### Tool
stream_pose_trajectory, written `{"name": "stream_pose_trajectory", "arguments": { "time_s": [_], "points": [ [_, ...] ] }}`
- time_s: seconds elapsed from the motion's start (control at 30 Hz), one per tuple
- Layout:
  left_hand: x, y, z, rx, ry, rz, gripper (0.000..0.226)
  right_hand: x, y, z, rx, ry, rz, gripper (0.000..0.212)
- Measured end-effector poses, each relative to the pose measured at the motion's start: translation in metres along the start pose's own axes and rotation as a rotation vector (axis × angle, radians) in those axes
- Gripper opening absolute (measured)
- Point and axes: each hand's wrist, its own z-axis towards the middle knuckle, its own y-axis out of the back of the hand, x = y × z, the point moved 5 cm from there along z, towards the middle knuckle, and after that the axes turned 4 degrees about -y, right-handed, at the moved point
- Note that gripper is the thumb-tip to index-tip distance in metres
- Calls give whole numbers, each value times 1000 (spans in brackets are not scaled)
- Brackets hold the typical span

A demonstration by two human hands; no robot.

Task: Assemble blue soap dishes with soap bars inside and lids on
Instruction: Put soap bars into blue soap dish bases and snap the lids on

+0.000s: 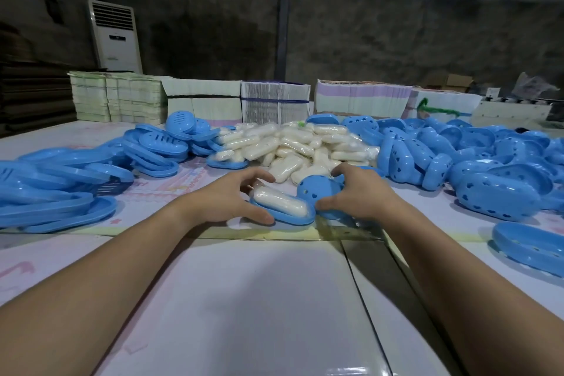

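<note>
A blue soap dish base (293, 218) lies on the table in front of me with a wrapped white soap bar (280, 204) in it. My left hand (225, 198) holds the base, thumb at its near edge and fingers curled over the far side. Just right of it, my right hand (357, 192) grips a blue lid (317, 189) with heart-shaped holes, tilted on edge beside the soap. A heap of wrapped soap bars (296, 143) lies behind.
Stacked blue bases (70, 180) spread over the left of the table. Blue lids with holes (476, 159) pile up on the right, and one dish (531, 246) sits near the right edge. Bundles of flat cartons (274, 102) line the back.
</note>
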Motion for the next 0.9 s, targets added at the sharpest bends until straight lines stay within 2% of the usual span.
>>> {"name": "stream_pose_trajectory", "arguments": {
  "time_s": [0.07, 0.17, 0.27, 0.33, 0.43, 0.53, 0.6, 0.63, 0.73, 0.8, 0.9],
  "points": [
    [2, 0, 1, 2, 0, 19, 63, -2, 6, 2, -68, -6, -14, 84],
    [4, 2, 0, 3, 5, 21, 62, -5, 17, 3, -147, -28, 126, 77],
    [7, 1, 1, 21, 6, 32, 61, 3, 6, 1, -17, 103, 68, 72],
    [8, 1, 2, 20, 5, 31, 62, 7, -3, -2, 60, 151, -52, 78],
    [8, 1, 2, 17, 7, 34, 61, 4, 0, 0, 18, 92, -93, 82],
    [9, -1, 2, 30, 10, 30, 61, 1, 10, 1, -91, 35, 152, 66],
    [8, -1, 1, 34, 11, 13, 61, 4, 11, -1, -48, 65, 441, 60],
    [8, -1, 1, 32, 13, 8, 62, 9, 8, -4, 8, 106, 497, 61],
    [9, 0, 2, 6, -1, -19, 66, 29, -13, -15, 171, 252, 330, 70],
    [10, 2, 2, 0, 5, -57, 70, 35, -24, -17, 195, 296, 237, 74],
    [9, 5, 0, -22, 4, -124, 69, 33, -22, -15, 222, 287, 258, 76]
  ]
}}
